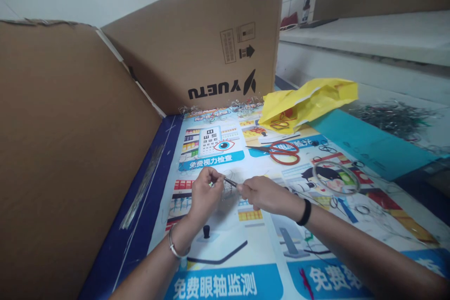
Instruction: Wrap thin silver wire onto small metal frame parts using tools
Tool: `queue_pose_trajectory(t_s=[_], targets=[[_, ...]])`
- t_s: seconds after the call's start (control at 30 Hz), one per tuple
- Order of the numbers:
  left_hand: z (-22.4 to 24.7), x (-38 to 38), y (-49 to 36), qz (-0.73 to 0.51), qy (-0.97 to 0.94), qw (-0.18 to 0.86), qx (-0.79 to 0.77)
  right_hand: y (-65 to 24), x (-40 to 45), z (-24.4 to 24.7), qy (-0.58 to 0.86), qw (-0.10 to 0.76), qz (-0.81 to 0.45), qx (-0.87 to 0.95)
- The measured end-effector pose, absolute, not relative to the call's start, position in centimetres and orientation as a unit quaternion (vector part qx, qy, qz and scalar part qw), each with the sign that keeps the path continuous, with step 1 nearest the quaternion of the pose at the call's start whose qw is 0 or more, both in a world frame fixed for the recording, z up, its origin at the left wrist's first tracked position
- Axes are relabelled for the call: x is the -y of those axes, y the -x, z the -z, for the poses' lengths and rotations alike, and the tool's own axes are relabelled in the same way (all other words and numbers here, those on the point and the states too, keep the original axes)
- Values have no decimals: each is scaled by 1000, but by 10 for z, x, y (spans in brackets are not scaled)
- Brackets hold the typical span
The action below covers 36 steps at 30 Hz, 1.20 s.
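Note:
My left hand, with a bangle on its wrist, is closed in a pinch over the printed sheet. It seems to hold thin wire, whose fine loops show faintly between the hands. Wrapped in the fingers of my right hand is a slim tool with a dark narrow tip, which looks like pliers; the hand covers its handles. That tip points left and meets the fingertips of my left hand. Beyond the hands lie scissors with red-orange handles, their blades pointing left.
Cardboard panels stand at the left and back. A yellow bag holds another red-handled pair at its mouth. At right lie a wire coil, small dark rings and a heap of wire scraps. Straight wires lie left.

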<state>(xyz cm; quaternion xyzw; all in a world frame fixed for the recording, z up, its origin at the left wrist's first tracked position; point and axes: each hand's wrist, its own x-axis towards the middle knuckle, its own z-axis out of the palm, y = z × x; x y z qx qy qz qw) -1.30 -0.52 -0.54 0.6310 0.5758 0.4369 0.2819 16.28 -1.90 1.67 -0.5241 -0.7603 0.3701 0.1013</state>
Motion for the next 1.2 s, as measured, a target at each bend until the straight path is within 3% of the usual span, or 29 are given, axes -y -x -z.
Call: queue_pose_trajectory(t_s=[0.27,0.57,0.83,1.0,1.2], targets=[[13,1,14,-473,-569,365,-565,-155,24,-13,558,69,-255,787],[17,-3,18,-454,-565,403,-559,-152,28,-10,561,77,-225,793],[2,-7,20,-437,-534,519,-505,-162,19,2,503,165,-597,603],[0,-8,24,-420,-592,486,-487,-167,17,9,416,204,-723,513],[1,-8,26,-405,-613,466,-493,-170,11,18,344,186,-809,439]])
